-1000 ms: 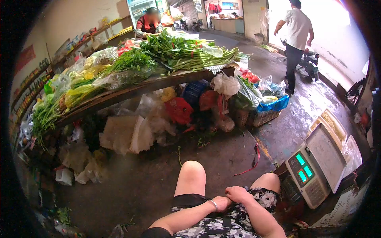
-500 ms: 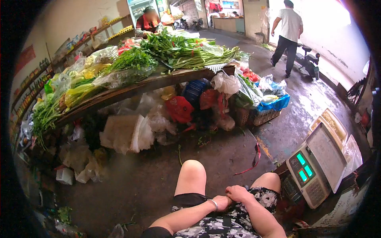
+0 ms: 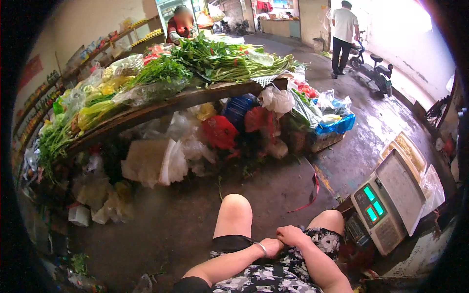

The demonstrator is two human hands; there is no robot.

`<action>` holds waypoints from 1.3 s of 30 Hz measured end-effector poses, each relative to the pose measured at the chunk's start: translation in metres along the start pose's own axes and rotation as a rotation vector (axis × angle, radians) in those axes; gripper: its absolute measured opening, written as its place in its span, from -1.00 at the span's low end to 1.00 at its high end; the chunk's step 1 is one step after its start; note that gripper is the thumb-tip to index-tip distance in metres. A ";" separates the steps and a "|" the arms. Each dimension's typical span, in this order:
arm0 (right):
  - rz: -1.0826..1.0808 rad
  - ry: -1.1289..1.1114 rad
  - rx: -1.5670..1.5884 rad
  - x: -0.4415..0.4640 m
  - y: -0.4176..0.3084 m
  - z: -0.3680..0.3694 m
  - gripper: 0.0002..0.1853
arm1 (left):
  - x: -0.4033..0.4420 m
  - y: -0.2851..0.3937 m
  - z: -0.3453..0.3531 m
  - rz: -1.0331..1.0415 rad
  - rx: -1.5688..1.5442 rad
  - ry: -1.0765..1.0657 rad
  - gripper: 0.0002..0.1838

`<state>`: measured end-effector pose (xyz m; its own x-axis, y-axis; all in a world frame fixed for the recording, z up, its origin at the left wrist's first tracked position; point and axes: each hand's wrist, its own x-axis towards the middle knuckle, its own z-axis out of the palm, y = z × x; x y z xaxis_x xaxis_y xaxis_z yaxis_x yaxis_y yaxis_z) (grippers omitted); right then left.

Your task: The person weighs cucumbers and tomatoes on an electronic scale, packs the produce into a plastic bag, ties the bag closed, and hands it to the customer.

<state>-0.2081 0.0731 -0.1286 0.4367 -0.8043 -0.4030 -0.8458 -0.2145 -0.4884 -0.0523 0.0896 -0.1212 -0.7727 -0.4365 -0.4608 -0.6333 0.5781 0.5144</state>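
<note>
My left hand (image 3: 270, 247), with a silver bracelet at its wrist, rests in my lap with its fingers curled closed. My right hand (image 3: 290, 236) meets it from the right, also closed, its fingertips touching the left hand. Whatever might lie between the fingers is hidden. Under the hands is a black and white floral garment (image 3: 273, 273). To the right, the nearest large thing is a weighing scale (image 3: 386, 205) with lit green displays, apart from both hands.
A vegetable stall (image 3: 161, 105) piled with leafy greens (image 3: 215, 58) stands ahead. Plastic bags and a foam box (image 3: 146, 161) sit beneath it. A blue-lined crate (image 3: 332, 128) stands at its right end. One person (image 3: 181, 24) is behind the stall; another (image 3: 344, 36) is near a scooter (image 3: 378, 75).
The person at the back right has moved farther away and to the left, beside a scooter. My hands stay together in my lap. The view has shifted slightly.
</note>
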 end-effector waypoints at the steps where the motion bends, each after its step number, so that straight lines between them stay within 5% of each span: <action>1: 0.010 -0.002 -0.006 0.001 0.001 0.001 -0.70 | 0.001 -0.001 0.002 0.004 0.006 0.004 -0.77; 4: -0.014 0.020 0.035 -0.005 -0.004 -0.008 -0.69 | -0.020 0.023 -0.042 -0.006 0.185 -0.122 -0.78; 8: 0.040 -0.101 0.079 -0.007 -0.015 -0.026 -0.68 | -0.049 0.038 -0.085 0.255 0.042 0.277 -0.73; 12: 0.078 0.105 0.288 -0.049 -0.049 -0.058 -0.70 | -0.120 0.101 -0.185 0.452 -0.849 0.510 -0.65; 14: 0.089 0.045 0.165 -0.003 -0.007 0.001 -0.72 | -0.150 0.102 -0.212 0.680 -1.143 0.499 -0.74; 16: 0.056 -0.031 0.069 -0.002 -0.006 -0.005 -0.64 | -0.164 0.115 -0.231 1.320 -1.349 0.261 -0.77; 18: 0.030 -0.023 0.063 -0.005 -0.006 -0.004 -0.67 | -0.180 0.143 -0.290 1.631 -0.910 -0.231 -0.69; 20: 0.035 -0.005 0.052 -0.006 -0.009 -0.010 -0.69 | -0.202 0.163 -0.296 1.593 -1.007 -0.318 -0.73; 39: -0.023 -0.016 0.009 0.000 -0.005 -0.005 -0.68 | -0.224 0.174 -0.283 1.794 -1.177 0.165 -0.72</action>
<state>-0.2055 0.0716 -0.1224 0.4607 -0.7902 -0.4043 -0.8330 -0.2276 -0.5044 -0.0011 0.0928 0.2758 -0.3665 -0.1285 0.9215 0.9156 -0.2260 0.3326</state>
